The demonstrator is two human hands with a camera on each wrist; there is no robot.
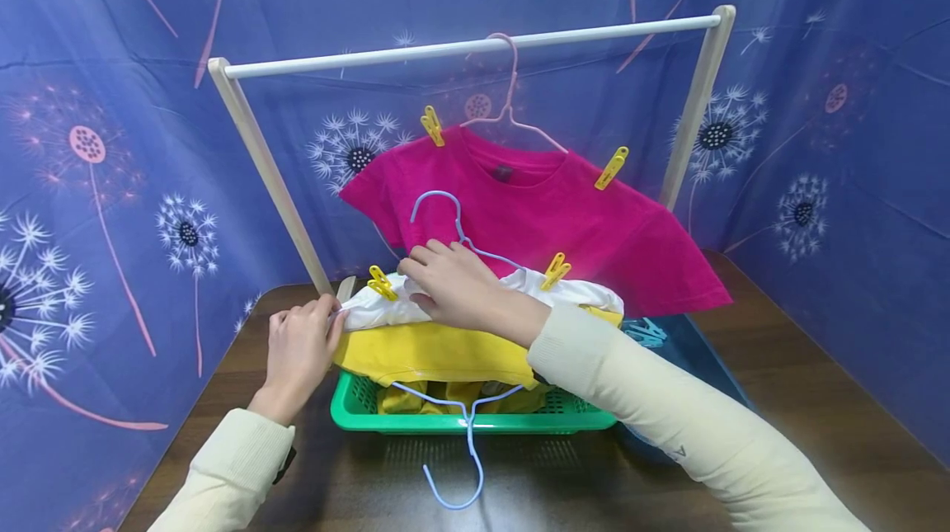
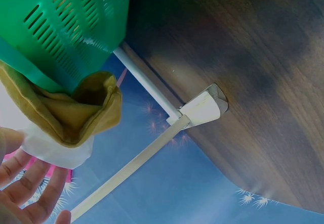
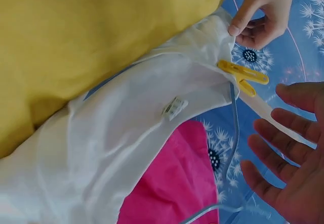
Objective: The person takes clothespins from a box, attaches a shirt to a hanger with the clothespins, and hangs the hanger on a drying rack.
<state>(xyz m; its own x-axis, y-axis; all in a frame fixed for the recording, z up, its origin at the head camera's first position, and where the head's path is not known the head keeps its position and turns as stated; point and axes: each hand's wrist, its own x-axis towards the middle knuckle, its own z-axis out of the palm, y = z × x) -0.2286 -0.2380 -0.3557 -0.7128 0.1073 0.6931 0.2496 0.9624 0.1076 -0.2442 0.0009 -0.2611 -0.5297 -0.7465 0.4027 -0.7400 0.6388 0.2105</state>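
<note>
Far left: the surface (image 1: pixel 371 482) shows as a strip of dark wood, edged by patterned blue cloth (image 1: pixel 67 185). One post of the rack (image 1: pixel 270 173) rises just past my left hand (image 1: pixel 300 350); room there is narrow. My left fingers pinch the left end of the white shirt (image 1: pixel 371 311). Shirt sits over the green basket (image 1: pixel 386 423), long axis side to side, label edge facing away, towards the pink shirt (image 1: pixel 549 218). Yellow clip (image 1: pixel 382 284) near its left end.

Middle: my right hand (image 1: pixel 463 284) is over the shirt, fingers loose and spread, apart from the cloth. Beyond it stands the blue hanger (image 1: pixel 458 218), hook pointing away and curling left, close against the hanging pink shirt. On my side, the yellow garment (image 1: pixel 438 350); from under it a second hanger (image 1: pixel 470 421) points at me over the basket rim, with wide open surface in front.

Right: another yellow clip (image 1: pixel 555 271) on the shirt, then a dark blue bin (image 1: pixel 693 350) beside the basket, light-blue clips (image 1: pixel 646 332) at its near-left corner, more wood beyond.
</note>
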